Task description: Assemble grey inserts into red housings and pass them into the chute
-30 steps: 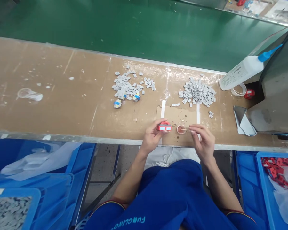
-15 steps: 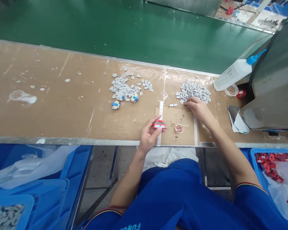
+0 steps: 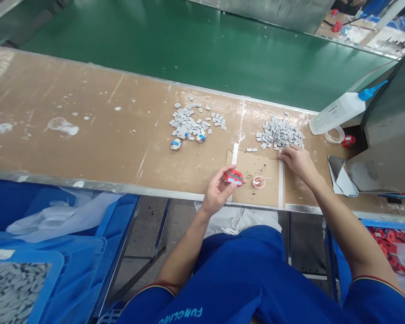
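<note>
My left hand (image 3: 219, 191) is closed around a small red plastic part (image 3: 234, 177) with a grey band and a whitish label, held just above the bench near its front edge. My right hand (image 3: 300, 163) is over the bench on the right, with thumb and fingers pinched together at the near edge of a pile of small grey tiles (image 3: 281, 133). Whatever lies between those fingertips, if anything, is too small to make out. Between the hands, a small round cup (image 3: 258, 182) with a thin stick across it sits on a cardboard sheet (image 3: 246, 195).
Another grey tile pile (image 3: 185, 121) lies left, with taped bundles (image 3: 176, 144) beside it. A white bottle with a blue nozzle (image 3: 339, 112), a tape roll (image 3: 335, 134) and a metal housing (image 3: 384, 135) stand right. Blue bins (image 3: 56, 281) flank me below the bench; a green belt (image 3: 189, 49) runs behind.
My right hand has shifted rightward and slightly toward me along the pile's near edge. The red part in my left hand has tilted a little. The whole view has shifted.
</note>
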Demonstrator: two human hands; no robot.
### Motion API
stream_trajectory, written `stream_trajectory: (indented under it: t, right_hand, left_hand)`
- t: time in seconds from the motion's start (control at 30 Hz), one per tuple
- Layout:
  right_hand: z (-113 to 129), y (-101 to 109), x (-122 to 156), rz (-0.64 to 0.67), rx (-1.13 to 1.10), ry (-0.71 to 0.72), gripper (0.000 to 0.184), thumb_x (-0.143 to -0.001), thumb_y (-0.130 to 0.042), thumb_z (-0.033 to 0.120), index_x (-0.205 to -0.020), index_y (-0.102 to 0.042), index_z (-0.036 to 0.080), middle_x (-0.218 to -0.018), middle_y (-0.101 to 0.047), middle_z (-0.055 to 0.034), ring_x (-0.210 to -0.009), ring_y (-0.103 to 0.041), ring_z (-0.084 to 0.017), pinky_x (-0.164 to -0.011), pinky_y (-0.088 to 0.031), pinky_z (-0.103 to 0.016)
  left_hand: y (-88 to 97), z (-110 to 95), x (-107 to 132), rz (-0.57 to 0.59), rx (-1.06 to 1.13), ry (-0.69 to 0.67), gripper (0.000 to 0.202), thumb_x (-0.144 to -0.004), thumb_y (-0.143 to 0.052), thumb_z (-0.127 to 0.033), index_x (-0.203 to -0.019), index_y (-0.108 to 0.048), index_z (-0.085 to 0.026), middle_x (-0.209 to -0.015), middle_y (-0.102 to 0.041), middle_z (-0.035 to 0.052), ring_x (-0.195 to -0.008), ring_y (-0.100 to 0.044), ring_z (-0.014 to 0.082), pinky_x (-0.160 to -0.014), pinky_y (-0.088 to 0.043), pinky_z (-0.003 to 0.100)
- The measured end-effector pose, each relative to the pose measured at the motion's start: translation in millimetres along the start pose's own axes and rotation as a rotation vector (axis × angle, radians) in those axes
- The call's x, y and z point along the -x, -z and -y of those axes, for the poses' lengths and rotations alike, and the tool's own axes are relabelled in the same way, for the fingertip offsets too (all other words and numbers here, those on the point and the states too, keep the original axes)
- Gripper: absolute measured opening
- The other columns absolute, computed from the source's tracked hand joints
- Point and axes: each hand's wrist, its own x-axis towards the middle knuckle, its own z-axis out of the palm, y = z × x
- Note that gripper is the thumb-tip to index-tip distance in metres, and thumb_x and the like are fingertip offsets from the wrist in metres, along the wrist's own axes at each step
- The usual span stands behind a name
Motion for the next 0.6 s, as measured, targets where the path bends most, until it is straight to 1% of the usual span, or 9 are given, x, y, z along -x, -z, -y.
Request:
stream_trajectory:
  t: [0.07,0.1,0.17,0.23,0.3,0.37,0.47,0.6]
  right_hand:
    - [11,5,11,-0.112,-0.094,0.009,0.015,-0.092,-0.065,0.022,-0.077,-0.069,0.020,-0.084,-0.072,-0.0077,-0.075,-0.064,-0.022,-0.071,-0.047,-0.033]
    - [21,8,17,-0.174,-0.167,0.023,0.014,-0.092,-0.066,0.023,-0.078,-0.069,0.020,-0.082,-0.072,-0.0063,-0.073,-0.064,-0.021,-0.069,-0.048,-0.032]
    - [48,16,31,-0.270,-0.339,0.084,0.011,-0.093,-0.069,0.025,-0.083,-0.071,0.021,-0.081,-0.073,-0.0040,-0.071,-0.065,-0.019,-0.067,-0.050,-0.030]
    - [80,21,46,-0.287,-0.491,0.178,0.008,-0.095,-0.070,0.025,-0.088,-0.073,0.021,-0.084,-0.075,-0.0030,-0.074,-0.068,-0.017,-0.067,-0.051,-0.029]
    - [109,21,59,-0.242,-0.590,0.254,0.007,-0.097,-0.070,0.024,-0.092,-0.074,0.022,-0.085,-0.076,-0.0024,-0.075,-0.068,-0.016,-0.066,-0.052,-0.028]
    - [129,16,68,-0.213,-0.633,0.274,0.009,-0.099,-0.068,0.023,-0.093,-0.074,0.022,-0.084,-0.075,-0.0022,-0.073,-0.067,-0.015,-0.064,-0.052,-0.028]
    - [138,7,74,-0.223,-0.633,0.234,0.010,-0.100,-0.066,0.022,-0.094,-0.074,0.022,-0.085,-0.074,-0.0031,-0.071,-0.065,-0.015,-0.063,-0.053,-0.028]
    - [135,0,77,-0.240,-0.622,0.213,0.011,-0.101,-0.064,0.021,-0.096,-0.074,0.021,-0.087,-0.073,-0.0040,-0.075,-0.067,-0.016,-0.065,-0.054,-0.028]
  left_hand:
    - [-4.4,-5,1,-0.005,-0.008,0.019,0.047,-0.093,-0.077,-0.036,-0.134,-0.062,-0.020,-0.106,-0.072,0.0072,-0.091,-0.078,0.0199,-0.095,-0.061,0.035]
    - [-6.9,-8,2,0.000,-0.013,0.025,0.046,-0.093,-0.077,-0.036,-0.134,-0.062,-0.020,-0.107,-0.072,0.0073,-0.091,-0.078,0.0200,-0.095,-0.061,0.035]
    - [-12.2,-12,3,0.011,-0.036,0.031,0.047,-0.094,-0.076,-0.036,-0.136,-0.062,-0.020,-0.109,-0.073,0.0079,-0.096,-0.078,0.0207,-0.096,-0.060,0.034]
    - [-17.1,-16,4,0.015,-0.075,0.029,0.048,-0.094,-0.076,-0.036,-0.137,-0.061,-0.019,-0.113,-0.073,0.0092,-0.102,-0.076,0.0220,-0.097,-0.060,0.034]
    - [-21.2,-18,4,0.012,-0.118,0.013,0.049,-0.094,-0.075,-0.035,-0.139,-0.061,-0.019,-0.117,-0.072,0.0102,-0.106,-0.074,0.0223,-0.096,-0.060,0.033]
    - [-24.3,-19,5,0.010,-0.144,-0.013,0.051,-0.095,-0.074,-0.035,-0.142,-0.059,-0.020,-0.121,-0.072,0.0106,-0.108,-0.073,0.0219,-0.096,-0.061,0.033]
    - [-26.8,-19,8,0.015,-0.161,-0.037,0.054,-0.097,-0.071,-0.034,-0.147,-0.054,-0.022,-0.127,-0.071,0.0111,-0.112,-0.072,0.0219,-0.098,-0.062,0.034]
    - [-27.6,-18,12,0.034,-0.211,-0.015,0.051,-0.098,-0.070,-0.035,-0.145,-0.056,-0.021,-0.130,-0.071,0.0125,-0.115,-0.072,0.0237,-0.102,-0.061,0.036]
